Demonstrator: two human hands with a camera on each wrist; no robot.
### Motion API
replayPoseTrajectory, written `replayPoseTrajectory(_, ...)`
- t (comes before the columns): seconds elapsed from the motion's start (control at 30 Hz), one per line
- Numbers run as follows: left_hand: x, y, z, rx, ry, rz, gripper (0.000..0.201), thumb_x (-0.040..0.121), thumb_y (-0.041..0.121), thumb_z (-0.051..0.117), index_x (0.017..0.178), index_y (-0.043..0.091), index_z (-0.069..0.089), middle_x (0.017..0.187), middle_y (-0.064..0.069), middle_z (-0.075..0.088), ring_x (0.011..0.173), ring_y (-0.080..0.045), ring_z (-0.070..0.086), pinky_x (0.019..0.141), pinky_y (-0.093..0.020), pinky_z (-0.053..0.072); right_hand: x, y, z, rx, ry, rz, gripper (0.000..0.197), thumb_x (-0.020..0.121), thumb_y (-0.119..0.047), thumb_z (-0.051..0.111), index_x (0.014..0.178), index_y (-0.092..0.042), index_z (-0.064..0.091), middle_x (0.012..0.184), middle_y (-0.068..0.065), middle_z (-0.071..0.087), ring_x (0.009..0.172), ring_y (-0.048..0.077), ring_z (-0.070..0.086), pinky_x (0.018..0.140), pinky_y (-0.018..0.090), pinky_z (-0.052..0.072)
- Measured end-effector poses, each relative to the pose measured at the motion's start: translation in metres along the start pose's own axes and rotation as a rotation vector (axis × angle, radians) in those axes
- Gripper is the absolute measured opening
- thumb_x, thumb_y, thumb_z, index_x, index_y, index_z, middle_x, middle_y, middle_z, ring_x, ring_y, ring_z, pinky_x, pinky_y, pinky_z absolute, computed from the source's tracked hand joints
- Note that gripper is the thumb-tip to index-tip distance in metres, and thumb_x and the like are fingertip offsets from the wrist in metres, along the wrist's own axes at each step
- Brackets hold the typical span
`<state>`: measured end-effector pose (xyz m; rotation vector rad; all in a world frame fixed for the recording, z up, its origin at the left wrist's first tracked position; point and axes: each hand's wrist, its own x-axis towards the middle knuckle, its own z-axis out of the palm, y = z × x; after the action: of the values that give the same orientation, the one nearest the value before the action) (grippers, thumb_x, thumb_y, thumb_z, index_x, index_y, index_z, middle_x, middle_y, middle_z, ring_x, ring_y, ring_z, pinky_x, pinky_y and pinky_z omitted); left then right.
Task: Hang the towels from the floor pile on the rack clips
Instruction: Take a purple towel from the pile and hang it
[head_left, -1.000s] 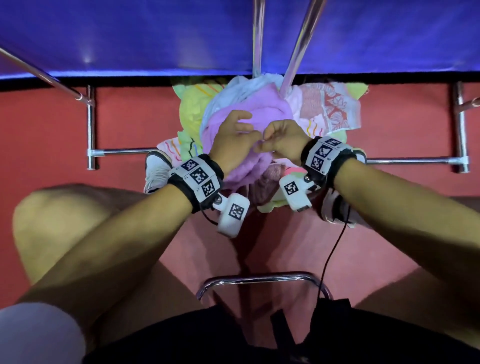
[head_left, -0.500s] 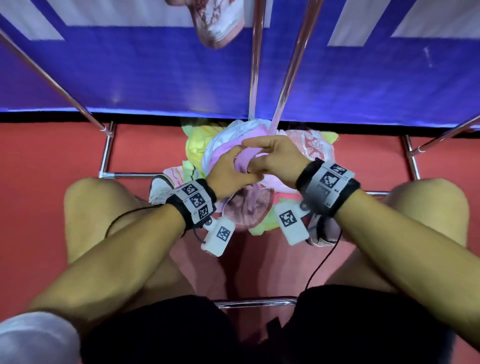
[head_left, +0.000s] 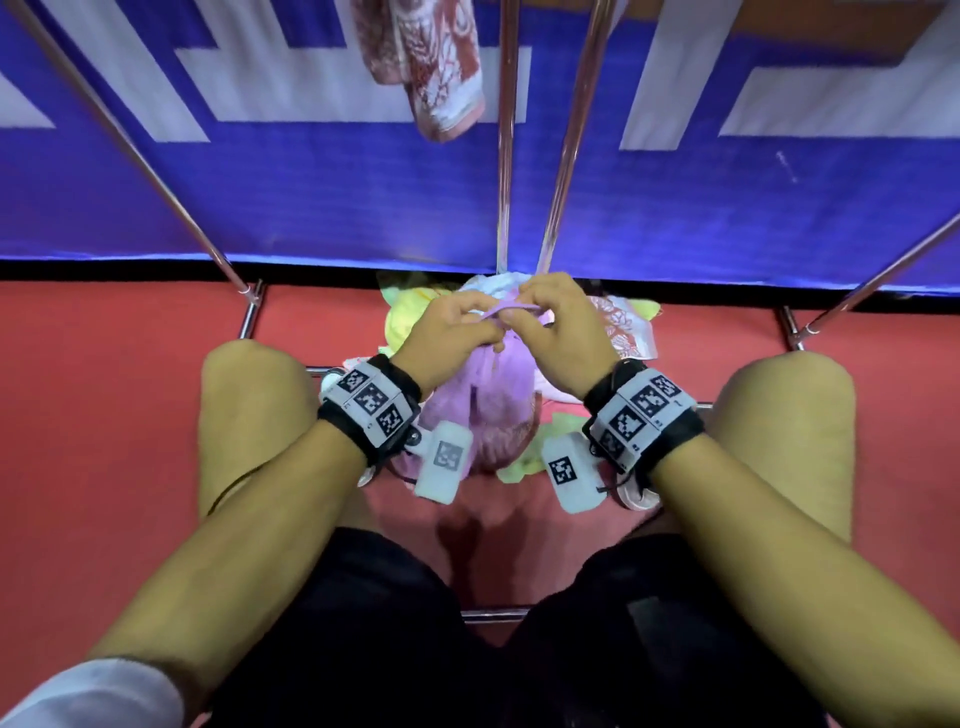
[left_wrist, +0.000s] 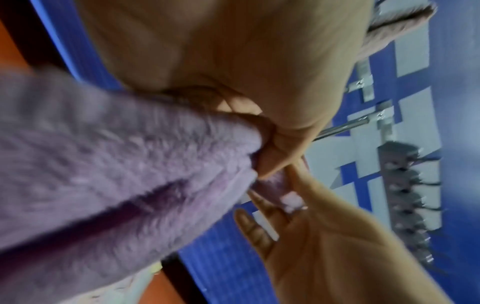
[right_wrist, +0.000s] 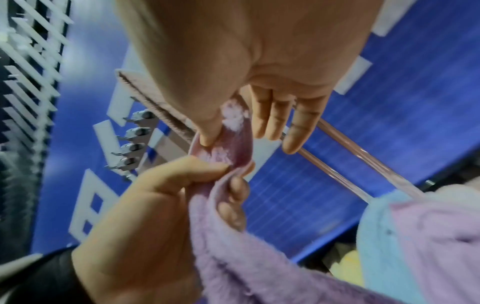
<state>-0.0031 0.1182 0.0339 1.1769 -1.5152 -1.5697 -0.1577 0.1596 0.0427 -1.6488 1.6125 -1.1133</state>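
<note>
Head view: both hands' grip, left hand (head_left: 451, 332) and right hand (head_left: 558, 332), pinches a fluffy lilac towel's (head_left: 488, 395) edge.

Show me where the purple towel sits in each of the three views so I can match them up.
Head: purple towel at centre, hanging below the left hand and right hand, which pinch its top edge.
Left wrist: fills the left half, bunched in the fingers.
Right wrist: runs from the centre to the lower right.
Shared landmark: the blue and white banner behind it.
</note>
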Motion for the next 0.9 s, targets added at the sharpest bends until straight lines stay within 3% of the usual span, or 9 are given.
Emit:
replayPoseTrajectory(0.1,-0.005,-0.033,0.004,0.155,0.023,-0.050,0.022,0.069,0.013,0.074,0.089,0.015,0.065,0.080,-0.008,0.064,0.066,-0.010,0.055,0.067,-0.022,0.046,-0.019,0.021,0.007,0.084,0.006,0.132,0.033,0.087,-0.026,0.058,0.077,0.005,0.058,0.097,0.021,0.064,0.096,0.023,0.056,0.085,0.027,0.041)
replayPoseTrajectory(0.2,-0.016,-0.058,0.008,0.300,0.000,-0.042,0.026,0.065,0.012,0.065,0.087,0.024,0.066,0.079,-0.007,0.067,0.064,-0.014,0.055,0.063,-0.027,0.047,-0.033,0.035,0.014,0.090,-0.015,0.224,0.029,0.090,-0.033,0.050,0.076,-0.008,0.053,0.076,0.012,0.060,0.072,0.022,0.056,0.070,0.036,0.046)
replayPoseTrajectory(0.27,-0.019,-0.069,0.010,0.364,0.002,-0.036,0.029,0.064,0.006,0.058,0.086,0.023,0.067,0.077,-0.006,0.069,0.062,-0.016,0.057,0.063,-0.031,0.048,-0.038,0.040,0.018,0.095,-0.005,0.234,0.031,0.095,-0.032,0.050,0.079,-0.005,0.051,0.074,0.018,0.059,0.070,0.030,0.056,0.067,0.041,0.047)
replayPoseTrajectory(0.33,-0.017,-0.075,0.012,0.433,0.025,-0.029,0.031,0.066,0.003,0.055,0.087,0.023,0.068,0.077,-0.001,0.069,0.065,-0.018,0.062,0.065,-0.031,0.051,-0.041,0.045,0.018,0.099,0.033,0.214,0.030,0.099,-0.025,0.051,0.081,-0.001,0.049,0.075,0.022,0.053,0.068,0.023,0.049,0.068,0.036,0.044)
replayPoseTrajectory(0.43,-0.012,-0.078,0.008,0.562,0.114,0.008,0.033,0.071,0.002,0.051,0.088,0.024,0.068,0.079,0.000,0.071,0.071,-0.024,0.065,0.064,-0.030,0.053,-0.042,0.056,0.016,0.061,0.104,0.217,0.025,0.101,-0.020,0.050,0.077,-0.013,0.045,0.068,0.001,0.045,0.062,0.008,0.040,0.061,0.023,0.036)
replayPoseTrajectory(0.53,-0.011,-0.078,-0.002,0.696,0.144,0.022,0.028,0.077,-0.001,0.053,0.074,0.025,0.059,0.069,-0.005,0.061,0.066,-0.030,0.054,0.057,-0.029,0.038,-0.036,0.072,0.010,0.046,0.160,0.242,0.020,0.100,-0.022,0.051,0.083,-0.015,0.045,0.070,-0.009,0.044,0.065,0.005,0.042,0.065,0.026,0.033)
replayPoseTrajectory(0.63,-0.008,-0.084,-0.007,0.714,0.115,-0.079,0.029,0.076,0.002,0.053,0.063,0.026,0.043,0.062,-0.002,0.048,0.062,-0.026,0.045,0.054,-0.028,0.031,-0.031,0.079,0.009,0.050,0.149,0.236,0.015,0.100,-0.021,0.051,0.087,-0.014,0.047,0.073,-0.009,0.047,0.068,0.010,0.045,0.064,0.026,0.036)
replayPoseTrajectory(0.73,-0.006,-0.089,-0.005,0.650,0.064,-0.158,0.017,0.070,0.011,0.052,0.064,0.026,0.045,0.063,0.000,0.048,0.057,-0.022,0.043,0.055,-0.028,0.036,-0.028,0.079,0.009,0.052,0.175,0.219,0.015,0.100,-0.020,0.050,0.089,-0.012,0.047,0.075,-0.006,0.048,0.072,0.015,0.046,0.065,0.024,0.037)
replayPoseTrajectory(0.9,-0.005,-0.101,-0.005,0.785,-0.089,-0.260,0.024,0.078,0.016,0.065,0.064,0.024,0.047,0.061,0.002,0.051,0.061,-0.023,0.051,0.052,-0.026,0.032,-0.021,0.088,0.001,0.061,0.259,0.266,0.018,0.101,-0.022,0.047,0.090,-0.008,0.048,0.077,0.000,0.049,0.072,0.017,0.045,0.064,0.028,0.037)
